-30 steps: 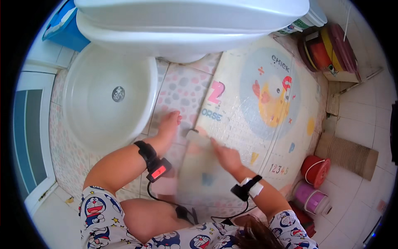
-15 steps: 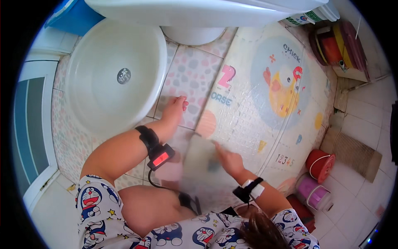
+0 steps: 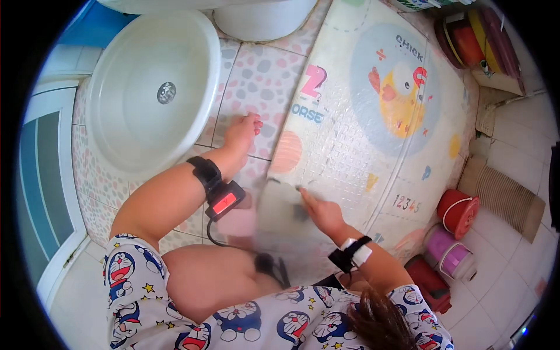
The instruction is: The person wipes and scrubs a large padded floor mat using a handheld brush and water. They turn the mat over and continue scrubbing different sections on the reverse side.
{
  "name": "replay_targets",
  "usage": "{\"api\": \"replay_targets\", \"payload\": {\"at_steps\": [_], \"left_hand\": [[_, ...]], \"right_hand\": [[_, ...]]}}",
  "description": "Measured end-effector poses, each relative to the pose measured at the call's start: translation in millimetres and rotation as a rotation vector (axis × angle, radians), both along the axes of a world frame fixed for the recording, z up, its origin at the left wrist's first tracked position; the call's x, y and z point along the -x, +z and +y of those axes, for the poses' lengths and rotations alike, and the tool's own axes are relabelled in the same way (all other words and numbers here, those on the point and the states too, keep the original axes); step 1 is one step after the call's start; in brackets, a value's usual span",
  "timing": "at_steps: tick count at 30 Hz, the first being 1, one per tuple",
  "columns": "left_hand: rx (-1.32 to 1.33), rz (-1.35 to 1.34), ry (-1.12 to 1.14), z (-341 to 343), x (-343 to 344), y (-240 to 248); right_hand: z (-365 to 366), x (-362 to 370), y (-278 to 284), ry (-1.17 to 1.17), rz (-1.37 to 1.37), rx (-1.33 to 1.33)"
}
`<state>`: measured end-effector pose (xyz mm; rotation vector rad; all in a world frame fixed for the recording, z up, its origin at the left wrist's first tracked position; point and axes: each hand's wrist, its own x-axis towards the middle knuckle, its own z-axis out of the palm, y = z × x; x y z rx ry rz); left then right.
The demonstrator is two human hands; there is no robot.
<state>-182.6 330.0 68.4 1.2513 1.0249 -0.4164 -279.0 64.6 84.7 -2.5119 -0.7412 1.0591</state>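
My left hand is over the patterned floor tiles, its fingers curled in and nothing showing in them. It is just right of a big white round tub and touches neither the tub nor the mat. My right hand grips the right side of a pale translucent sheet-like piece, its fingers pointing up and left. The piece is hazy, so its exact kind is unclear. It overlaps the near left corner of a printed foam mat, which looks wet and shiny. My right thumb is mostly hidden.
A white pedestal base stands at the far side, with a blue container at far left. Along the right lie a red bucket, a purple bucket and a ribbed beige mat. A pink object is near my knee.
The view has shifted, so the tub and mat appear higher in the picture. Both hands keep nearly the same pose, and my right hand stays at the translucent piece.
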Motion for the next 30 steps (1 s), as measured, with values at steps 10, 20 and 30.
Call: {"api": "replay_targets", "payload": {"at_steps": [10, 20, 30], "left_hand": [[0.062, -0.016, 0.049, -26.7, -6.5, 21.6], [0.103, 0.062, -0.096, -8.9, -9.3, 0.9], [0.142, 0.062, -0.147, -5.6, -9.8, -1.3]], "right_hand": [[-19.0, -91.0, -15.1, -0.345, -0.257, 0.167], [3.7, -37.3, 9.5, -0.127, -0.057, 0.137], [-16.5, 19.2, 13.0, 0.217, 0.141, 0.047]]}}
